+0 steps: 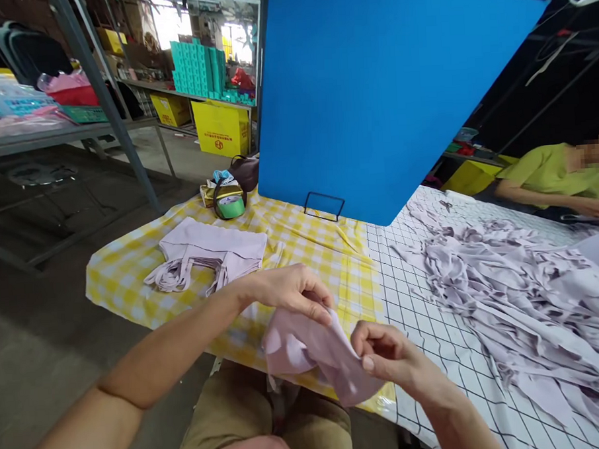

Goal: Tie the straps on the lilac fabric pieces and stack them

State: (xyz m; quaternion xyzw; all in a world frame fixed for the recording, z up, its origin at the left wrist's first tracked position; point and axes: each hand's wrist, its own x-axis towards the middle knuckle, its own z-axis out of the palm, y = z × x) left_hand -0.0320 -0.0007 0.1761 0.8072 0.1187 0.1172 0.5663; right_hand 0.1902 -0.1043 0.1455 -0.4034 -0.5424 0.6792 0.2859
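Both of my hands grip a pale lilac cloth garment piece over the front edge of the table. My left hand pinches its upper edge between thumb and fingers. At the right end of that edge, my right hand has its thumb and fingertips closed on the fabric. The piece sags below the hands, and its lower part hangs near my lap. Behind my left forearm lies a flat stack of lilac garments with straps, on the yellow checked tablecloth.
A large heap of lilac garments covers the white gridded cloth at right. A blue board stands behind, with a black wire stand at its foot. Green tape lies back left. A co-worker sits far right.
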